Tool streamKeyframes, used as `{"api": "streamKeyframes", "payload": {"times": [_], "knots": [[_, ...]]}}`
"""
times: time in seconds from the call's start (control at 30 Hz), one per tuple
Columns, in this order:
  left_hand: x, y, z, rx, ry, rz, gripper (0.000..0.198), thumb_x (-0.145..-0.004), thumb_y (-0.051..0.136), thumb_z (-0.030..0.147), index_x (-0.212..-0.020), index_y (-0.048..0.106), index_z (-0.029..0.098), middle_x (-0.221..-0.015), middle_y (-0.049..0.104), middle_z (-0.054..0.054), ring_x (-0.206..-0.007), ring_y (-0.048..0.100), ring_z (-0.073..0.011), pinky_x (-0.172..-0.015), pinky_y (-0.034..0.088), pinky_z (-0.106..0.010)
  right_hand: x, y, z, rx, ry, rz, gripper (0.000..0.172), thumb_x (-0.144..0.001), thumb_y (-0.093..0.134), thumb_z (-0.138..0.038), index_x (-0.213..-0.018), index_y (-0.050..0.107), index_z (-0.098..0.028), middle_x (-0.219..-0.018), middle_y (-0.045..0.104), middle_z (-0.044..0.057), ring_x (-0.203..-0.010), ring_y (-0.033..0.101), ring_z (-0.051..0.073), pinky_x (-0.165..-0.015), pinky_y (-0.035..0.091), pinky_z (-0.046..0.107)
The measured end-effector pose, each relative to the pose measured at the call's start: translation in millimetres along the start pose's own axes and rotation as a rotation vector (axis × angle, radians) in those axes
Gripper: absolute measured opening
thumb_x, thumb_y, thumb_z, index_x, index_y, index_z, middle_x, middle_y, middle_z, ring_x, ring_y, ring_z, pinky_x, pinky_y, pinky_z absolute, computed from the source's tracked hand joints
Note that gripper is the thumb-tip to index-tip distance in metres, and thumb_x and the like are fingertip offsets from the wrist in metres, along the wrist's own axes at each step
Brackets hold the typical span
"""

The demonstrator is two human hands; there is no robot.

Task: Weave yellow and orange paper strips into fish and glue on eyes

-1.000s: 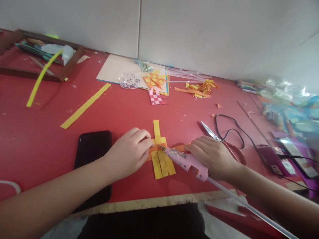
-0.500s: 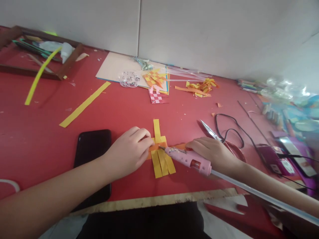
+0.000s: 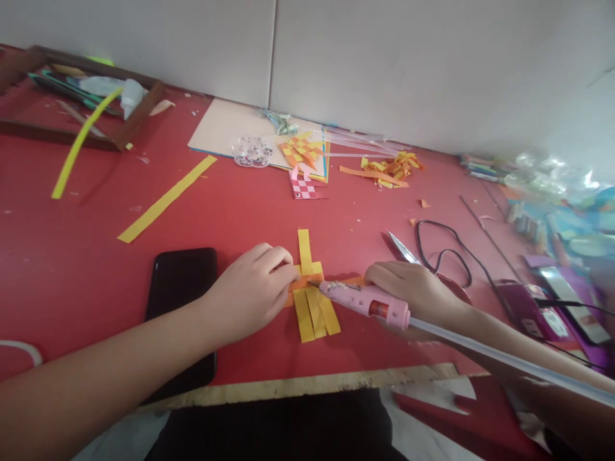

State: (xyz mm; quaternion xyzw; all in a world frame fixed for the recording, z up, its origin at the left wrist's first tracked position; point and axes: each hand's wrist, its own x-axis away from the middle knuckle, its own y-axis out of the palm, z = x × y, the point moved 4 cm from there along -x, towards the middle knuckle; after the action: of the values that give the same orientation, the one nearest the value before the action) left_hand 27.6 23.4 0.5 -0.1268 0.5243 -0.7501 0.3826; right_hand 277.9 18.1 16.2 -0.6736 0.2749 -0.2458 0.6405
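Yellow and orange paper strips (image 3: 307, 314), partly woven together, lie near the front of the table. My left hand (image 3: 257, 288) is closed on the left edge of this weave, its fingertips pinching the paper. In my right hand (image 3: 413, 288) is a pink hot glue gun (image 3: 353, 298), with a long clear glue stick (image 3: 485, 346) running out of its back. The gun's nozzle meets the orange strip in the middle of the weave; I cannot see whether glue is coming out. An orange strip end (image 3: 354, 280) reaches toward my right fingers. The gun's handle is hidden.
A black phone (image 3: 185, 282) lies by my left forearm. Scissors (image 3: 402, 247) and a black cord (image 3: 449, 225) are beyond my right hand. Farther back are a pink checkered paper fish (image 3: 303, 186), a pile of paper scraps (image 3: 394, 168), a yellow strip (image 3: 166, 200) and a wooden frame (image 3: 139, 118).
The glue gun and my right hand have shifted slightly to the right, with the nozzle still at the weave. My left hand keeps its pinch. The whole view has moved a little.
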Motion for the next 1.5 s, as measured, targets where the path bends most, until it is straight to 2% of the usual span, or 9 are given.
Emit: {"api": "streamKeyframes", "payload": {"times": [0.2,0.4,0.53,0.67,0.77,0.93,1.07,1.23,1.5], "knots": [[-1,0.0,0,0.004,-0.008,-0.009,0.024,-0.094,0.046,0.012,-0.098,0.070,0.012,-0.096,0.062,-0.012,-0.088,0.052,-0.0251,-0.080,0.049,-0.042,-6,-8,-4,-0.014,-0.033,-0.014,0.009,-0.076,0.046,-0.019,-0.084,0.050,-0.021,-0.068,0.059,0.001,-0.055,0.052,0.015,-0.056,0.025,0.030],[0,-0.8,1,0.003,-0.004,-0.010,0.025,-0.095,0.045,0.013,-0.098,0.070,0.012,-0.096,0.062,-0.012,-0.088,0.052,-0.0248,-0.080,0.049,-0.041,-22,-21,-8,-0.033,0.043,-0.195,0.011,-0.080,0.044,-0.017,-0.081,0.054,-0.021,-0.065,0.060,-0.001,-0.052,0.051,0.013,-0.057,0.027,0.029],[0,-1.6,1,0.010,0.001,-0.004,0.023,-0.094,0.046,0.012,-0.098,0.069,0.012,-0.097,0.062,-0.012,-0.090,0.052,-0.0247,-0.082,0.049,-0.041,-36,-31,-5,-0.085,0.129,-0.329,0.011,-0.082,0.045,-0.019,-0.071,0.048,-0.021,-0.060,0.056,-0.003,-0.048,0.048,0.011,-0.054,0.026,0.028],[0,-1.2,0,0.019,0.007,-0.003,0.021,-0.094,0.047,0.011,-0.098,0.067,0.013,-0.100,0.062,-0.012,-0.091,0.053,-0.0240,-0.082,0.049,-0.040,-57,-46,-3,-0.148,0.231,-0.417,0.022,-0.078,0.054,-0.021,-0.062,0.039,-0.021,-0.048,0.046,-0.005,-0.038,0.039,0.009,-0.045,0.019,0.028],[1,-0.3,0,0.008,0.013,0.003,0.022,-0.094,0.046,0.011,-0.099,0.067,0.014,-0.101,0.062,-0.011,-0.090,0.053,-0.0236,-0.082,0.049,-0.040,-74,-57,-6,-0.163,0.211,-0.460,0.023,-0.073,0.054,-0.014,-0.061,0.036,-0.021,-0.044,0.041,-0.007,-0.034,0.032,0.007,-0.043,0.017,0.029],[1,-0.4,-1,0.009,0.021,0.013,0.023,-0.095,0.045,0.012,-0.101,0.067,0.013,-0.101,0.062,-0.012,-0.089,0.052,-0.0241,-0.082,0.048,-0.042,-92,-68,-13,-0.105,0.131,-0.525,0.022,-0.072,0.057,-0.010,-0.062,0.040,-0.021,-0.047,0.042,-0.006,-0.035,0.031,0.005,-0.040,0.018,0.026],[2,-1.1,-1,0.016,0.019,0.019,0.022,-0.095,0.045,0.011,-0.100,0.066,0.015,-0.102,0.062,-0.011,-0.087,0.052,-0.0232,-0.082,0.048,-0.041,-100,-75,-22,-0.017,0.111,-0.543,0.026,-0.075,0.061,-0.011,-0.060,0.041,-0.020,-0.049,0.040,-0.005,-0.037,0.033,0.005,-0.040,0.017,0.024],[2,-0.3,-2,0.015,0.016,0.023,0.020,-0.094,0.046,0.011,-0.100,0.064,0.017,-0.101,0.061,-0.010,-0.087,0.052,-0.0223,-0.081,0.048,-0.040,-102,-76,-25,-0.015,0.066,-0.486,0.020,-0.070,0.060,-0.006,-0.064,0.049,-0.020,-0.050,0.046,-0.004,-0.043,0.043,0.008,-0.043,0.021,0.023],[1,-0.4,-2,0.017,0.014,0.022,0.021,-0.093,0.046,0.010,-0.100,0.065,0.017,-0.098,0.060,-0.009,-0.088,0.052,-0.0225,-0.081,0.047,-0.040,-88,-68,-15,0.019,0.086,-0.471,0.028,-0.070,0.057,-0.008,-0.059,0.034,-0.020,-0.049,0.041,-0.004,-0.041,0.029,0.004,-0.044,0.015,0.024]]}}
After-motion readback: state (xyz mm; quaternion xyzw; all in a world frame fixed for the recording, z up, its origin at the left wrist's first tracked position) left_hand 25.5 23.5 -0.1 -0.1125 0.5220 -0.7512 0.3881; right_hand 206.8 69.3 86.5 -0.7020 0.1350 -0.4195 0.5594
